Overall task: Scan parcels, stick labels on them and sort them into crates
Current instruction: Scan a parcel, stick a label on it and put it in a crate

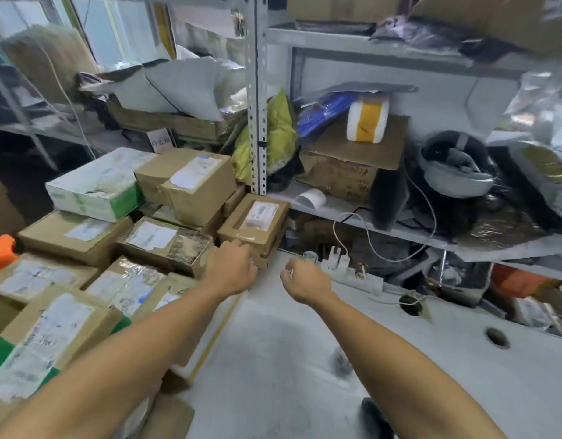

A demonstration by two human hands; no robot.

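A worker's left hand (232,270) reached the small cardboard parcel (254,226) at the edge of a stack of labelled boxes (153,239), fingers curled against its near corner; whether they gripped it could not be told. The right hand (305,282) hovered beside it, loosely fisted and empty. Picking up for scanning appeared next, needing a firm two-handed lift. The white worktable (289,359) stood before cluttered metal shelving (257,122).

Parcels (121,236) left of table (273,343); shelves (368,210) behind.
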